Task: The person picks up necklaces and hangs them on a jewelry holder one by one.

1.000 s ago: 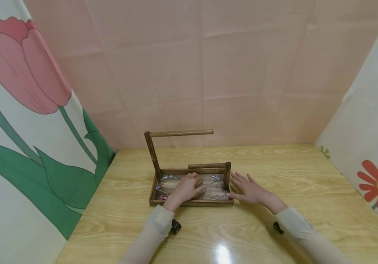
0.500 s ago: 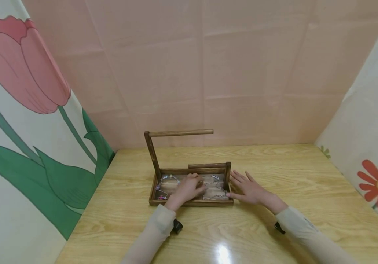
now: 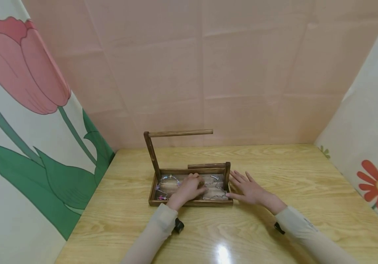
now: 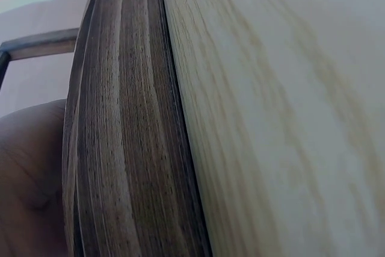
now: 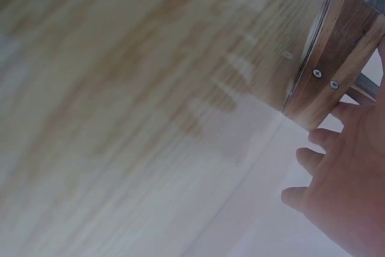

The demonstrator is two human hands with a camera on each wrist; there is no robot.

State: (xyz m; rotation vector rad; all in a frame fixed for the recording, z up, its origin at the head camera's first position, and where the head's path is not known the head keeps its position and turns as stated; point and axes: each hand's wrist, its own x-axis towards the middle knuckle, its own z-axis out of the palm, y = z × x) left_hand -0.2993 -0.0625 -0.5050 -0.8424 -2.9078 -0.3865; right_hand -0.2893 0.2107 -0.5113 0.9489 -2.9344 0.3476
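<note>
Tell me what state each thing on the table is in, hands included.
Wooden tray: upright, resting on the table.
Upper bar: raised, right end free.
Lower bar: left end free.
Beaded jewelry: loosely curved, in the tray's left end.
Chain: spread out, in the tray's right half.
Left hand: over the tray, fingers bent, grip hidden.
Right hand: fingers spread, at the tray's right end.

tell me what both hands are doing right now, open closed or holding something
Left hand: fingers bent down inside the dark brown rectangular wooden tray; cannot tell if it holds anything.
Right hand: open, fingers spread, at the tray's right end.
</note>
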